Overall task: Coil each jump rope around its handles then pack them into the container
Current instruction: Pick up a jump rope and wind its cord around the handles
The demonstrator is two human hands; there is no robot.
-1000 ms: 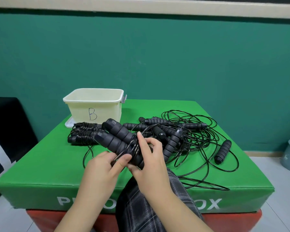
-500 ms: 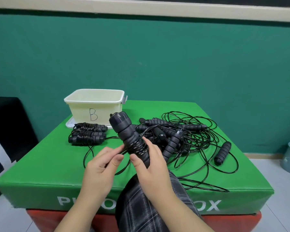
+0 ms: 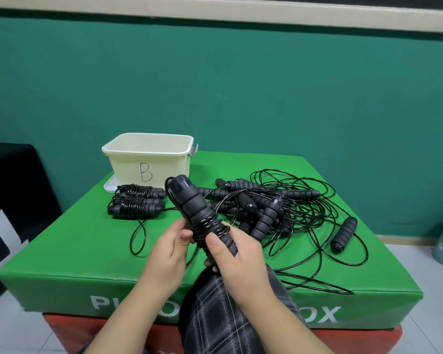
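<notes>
Open access: bare near-left stretch of the green box top, crossed only by one loose cord loop. Obstruction, far left: two coiled jump ropes lying just in front of the cream container, whose open mouth is clear from above. Obstruction, centre to right: tangled pile of ropes; lone handle at right edge. Near-right strip carries trailing cord.

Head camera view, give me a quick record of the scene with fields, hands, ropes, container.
right hand: grips lower end of the held handles
left hand: fingers at the cord wraps on the held handles
coiled ropes: two bundles lying in front of the container
container: cream tub marked B, open; contents not visible
loose ropes: tangled pile on the right
surface: green box
</notes>
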